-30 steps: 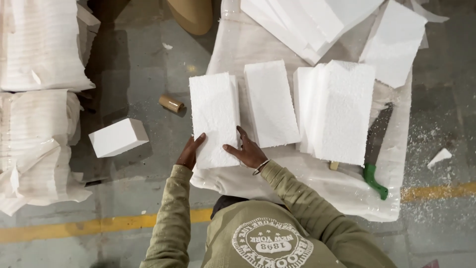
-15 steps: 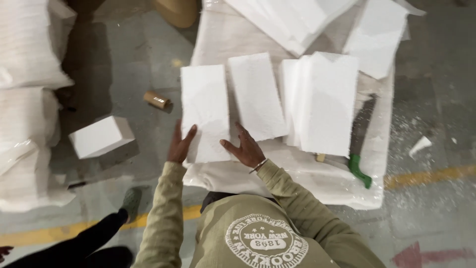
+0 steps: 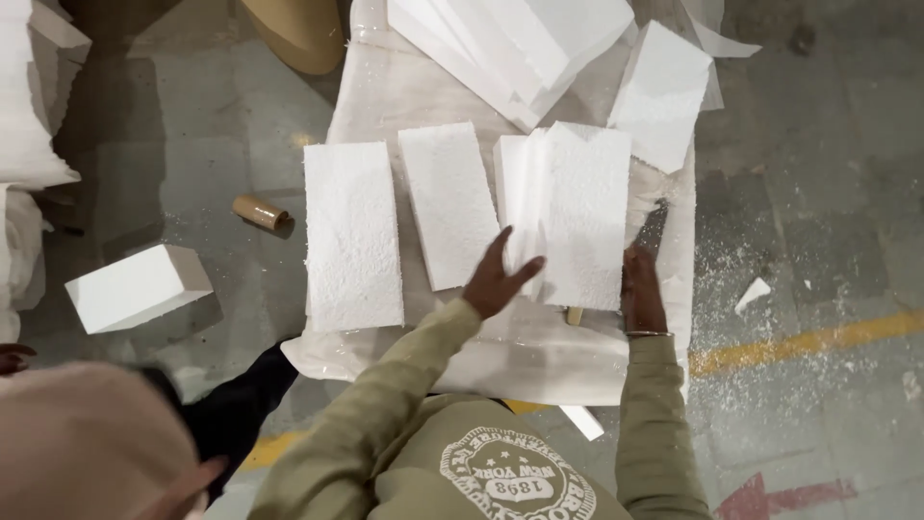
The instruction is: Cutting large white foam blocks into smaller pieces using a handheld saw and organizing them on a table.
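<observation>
Both hands have shifted rightward from the left foam slab to the stack at the right. Left hand (image 3: 498,281), fingers spread and unclenched, presses flat against the near-left edge of the stacked foam slabs (image 3: 577,212). Right hand (image 3: 642,286) lies open along the stack's near-right corner, palm down, grasping nothing. That stack rests toward the right edge of the plastic-covered table (image 3: 500,361). Left foam slab (image 3: 352,236) lies flat near the table's left edge, untouched; middle foam slab (image 3: 449,204) lies between it and the stack, just beside the left hand. More foam sheets (image 3: 520,43) are piled at the far edge. On the floor, well apart, sit a foam block (image 3: 137,287) and a cardboard tube (image 3: 260,212).
</observation>
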